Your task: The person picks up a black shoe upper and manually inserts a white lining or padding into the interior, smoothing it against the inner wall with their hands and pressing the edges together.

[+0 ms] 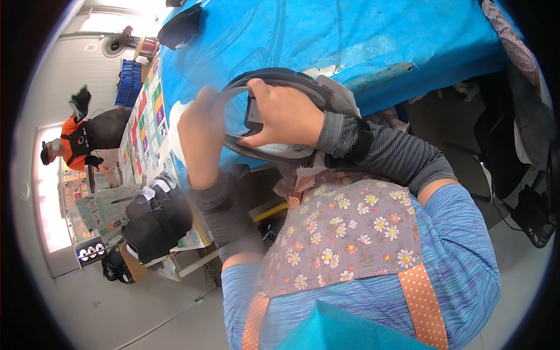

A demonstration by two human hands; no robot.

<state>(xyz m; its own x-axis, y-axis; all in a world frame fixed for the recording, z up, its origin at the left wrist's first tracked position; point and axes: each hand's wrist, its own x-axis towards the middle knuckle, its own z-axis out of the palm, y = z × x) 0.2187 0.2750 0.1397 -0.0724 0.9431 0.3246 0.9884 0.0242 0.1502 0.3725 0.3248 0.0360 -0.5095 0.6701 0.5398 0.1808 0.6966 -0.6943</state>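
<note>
Just above my apron is a black cap, its inside turned up, with a grey inner band and a dark label showing. My right hand grips its right side, thumb and fingers bent over the inner band. On the left side my left hand is blurred by motion; its fingers look curled closed at the cap's edge. A white curved piece shows beside that hand, partly hidden by it. I cannot tell whether it is joined to the cap.
A blue-covered table lies ahead, with another black cap at its far left. Black caps are stacked on a side table to the left. Beyond, a person in orange stands near a blue crate. Dark chairs stand at the right.
</note>
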